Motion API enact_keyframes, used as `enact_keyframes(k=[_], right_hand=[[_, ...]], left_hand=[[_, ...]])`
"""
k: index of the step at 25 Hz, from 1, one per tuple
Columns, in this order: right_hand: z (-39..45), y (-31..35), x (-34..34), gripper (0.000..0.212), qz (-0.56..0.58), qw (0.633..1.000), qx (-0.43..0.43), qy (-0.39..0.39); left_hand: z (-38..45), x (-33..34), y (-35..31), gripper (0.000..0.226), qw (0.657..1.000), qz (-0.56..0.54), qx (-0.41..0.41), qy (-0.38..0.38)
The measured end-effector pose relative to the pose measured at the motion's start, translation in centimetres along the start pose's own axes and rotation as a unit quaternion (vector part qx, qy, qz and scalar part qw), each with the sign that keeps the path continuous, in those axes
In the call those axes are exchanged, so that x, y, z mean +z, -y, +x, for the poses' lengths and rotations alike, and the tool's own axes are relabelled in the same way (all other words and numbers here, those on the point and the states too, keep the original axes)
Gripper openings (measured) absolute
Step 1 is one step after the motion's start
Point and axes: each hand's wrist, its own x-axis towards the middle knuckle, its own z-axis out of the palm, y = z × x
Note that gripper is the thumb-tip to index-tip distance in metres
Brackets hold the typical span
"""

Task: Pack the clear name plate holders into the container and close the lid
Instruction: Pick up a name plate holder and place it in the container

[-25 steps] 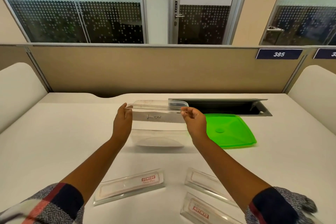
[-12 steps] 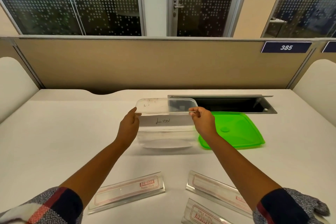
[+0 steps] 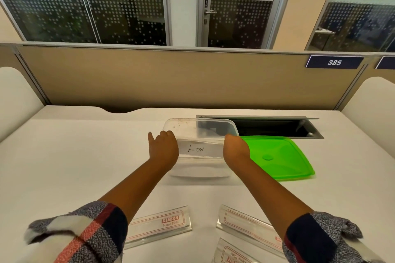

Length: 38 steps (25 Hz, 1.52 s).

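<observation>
A white desk (image 3: 64,166) is stretching out under a tan partition, glass office walls sitting behind it. Moving in from the left, the left hand (image 3: 163,148) is pressing against the left end of a name plate holder (image 3: 201,150) with handwriting on its card, thumb sticking up, fingers curled around the end. That holder is lying inside the clear container (image 3: 198,132), lengthwise across it, and it is the only thing showing in there. The right hand (image 3: 235,148) is gripping the holder's other end. Just right of the container, the green lid (image 3: 277,156) is lying flat on the desk, off the container. Down at the near edge, three more clear holders are waiting: one (image 3: 158,225) between the forearms, two (image 3: 245,223) (image 3: 237,254) under the right arm.
</observation>
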Motion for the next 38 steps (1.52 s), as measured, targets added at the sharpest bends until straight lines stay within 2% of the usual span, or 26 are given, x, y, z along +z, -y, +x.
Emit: enact_keyframes(k=[4,6,10,17,21,24,27,28,30,34,38], right_hand=[[1.1,0.3,-0.5,0.033,-0.056,0.995,-0.018,0.078],[1.5,0.5,-0.5,0.035,-0.065,0.994,-0.016,0.090],[2.4,0.5,-0.3,0.035,-0.074,0.994,-0.014,0.083],[4.0,0.6,0.3,0.034,-0.088,0.992,-0.013,0.087],[4.3,0.6,0.9,0.034,-0.083,0.994,-0.011,0.066],[4.5,0.2,1.3,0.033,-0.062,0.997,-0.006,0.043],[4.6,0.2,1.4,0.029,-0.006,1.000,-0.018,0.025],[4.5,0.2,1.4,0.026,0.008,0.999,-0.028,0.018],[4.3,0.1,1.6,0.036,0.014,0.999,-0.049,0.009],[4.2,0.0,2.2,0.057,-0.059,0.995,-0.082,0.027],[4.4,-0.1,2.4,0.062,-0.082,0.991,-0.103,0.023]], left_hand=[[1.5,-1.0,-0.2,0.038,0.992,0.073,0.047,0.096],[2.1,-1.1,-0.1,0.037,0.983,0.117,0.079,0.117],[3.2,-0.7,0.3,0.039,0.974,0.162,0.119,0.106],[4.3,0.8,0.1,0.021,0.967,0.192,0.121,0.113],[4.3,1.3,0.2,0.025,0.975,0.154,0.110,0.116],[4.1,1.5,0.3,0.034,0.987,0.050,0.104,0.110],[3.8,1.3,0.8,0.033,0.995,-0.045,0.089,0.025],[3.7,1.3,0.9,0.032,0.995,-0.045,0.083,-0.021],[3.6,1.4,1.0,0.039,0.994,-0.014,0.082,-0.070],[3.4,1.8,0.9,0.053,0.993,0.011,0.117,0.018],[3.7,1.7,1.1,0.054,0.991,0.009,0.126,0.031]])
